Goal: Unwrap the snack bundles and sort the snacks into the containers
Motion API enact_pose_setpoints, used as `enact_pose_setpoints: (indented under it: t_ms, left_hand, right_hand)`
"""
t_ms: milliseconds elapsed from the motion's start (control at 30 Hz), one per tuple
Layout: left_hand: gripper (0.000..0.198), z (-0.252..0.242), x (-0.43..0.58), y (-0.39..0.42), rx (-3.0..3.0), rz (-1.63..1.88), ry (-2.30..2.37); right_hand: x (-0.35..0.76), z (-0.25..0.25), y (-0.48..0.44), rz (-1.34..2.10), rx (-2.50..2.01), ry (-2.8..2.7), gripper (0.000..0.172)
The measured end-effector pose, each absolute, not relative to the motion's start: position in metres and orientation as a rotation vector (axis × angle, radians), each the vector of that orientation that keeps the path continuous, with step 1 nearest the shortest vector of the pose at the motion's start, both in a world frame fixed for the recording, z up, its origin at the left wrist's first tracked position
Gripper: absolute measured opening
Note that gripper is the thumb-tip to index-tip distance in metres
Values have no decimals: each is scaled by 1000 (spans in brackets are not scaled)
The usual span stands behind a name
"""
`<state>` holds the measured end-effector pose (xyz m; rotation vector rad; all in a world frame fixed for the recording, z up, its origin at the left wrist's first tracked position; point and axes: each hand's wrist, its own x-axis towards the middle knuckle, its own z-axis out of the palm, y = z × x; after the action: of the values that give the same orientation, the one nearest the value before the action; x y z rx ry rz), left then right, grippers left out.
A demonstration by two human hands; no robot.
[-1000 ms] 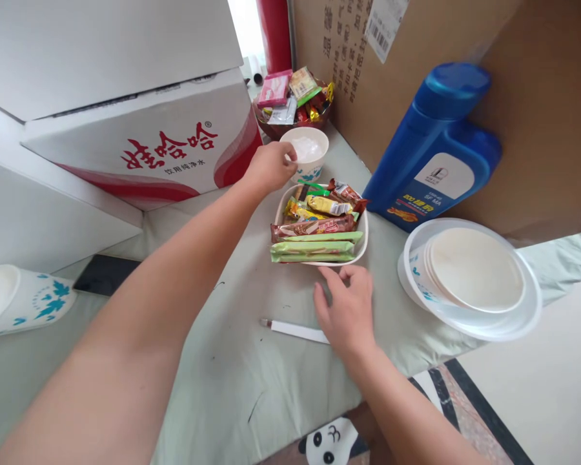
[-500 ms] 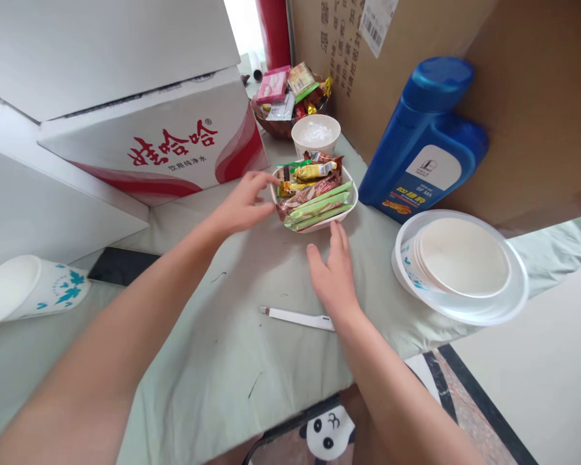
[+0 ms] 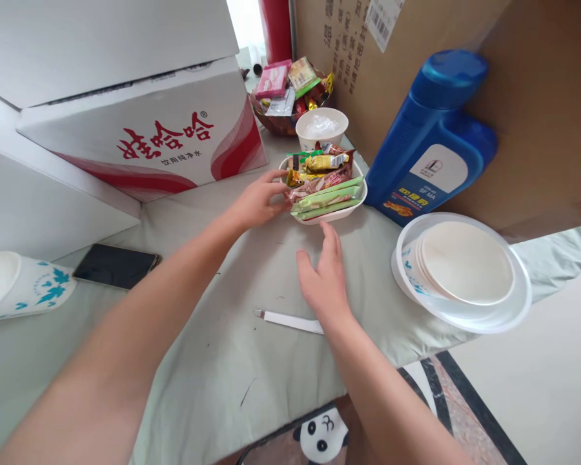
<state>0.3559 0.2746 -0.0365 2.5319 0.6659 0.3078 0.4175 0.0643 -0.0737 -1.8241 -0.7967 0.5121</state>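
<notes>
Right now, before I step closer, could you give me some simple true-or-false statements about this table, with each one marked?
1. The left hand is at the left end of the tray. True.
2. The right hand is gripping the white stick. False: the white stick lies on the table beside the wrist.
3. The bottle stands in front of the brown box. True.
4. The phone is right of the bottle. False: the phone lies at the left, near a cup.
5. The tray holds wrapped snacks. True.
</notes>
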Motion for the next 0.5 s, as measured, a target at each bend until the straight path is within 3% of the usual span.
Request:
enact_pose_setpoints:
  t_ms: [167,300,500]
  left_hand:
    - [33,-11,388,302,2501,639,880]
    - [57,4,441,325,2704,275,954]
    - [27,5,459,339,2790,91,1084]
  right_hand:
    - [416,-75,62,428,-1821,-829,64]
    - [423,-74,58,444,-1822,-863,71]
    - [428,-75,66,438,-1833,-901,73]
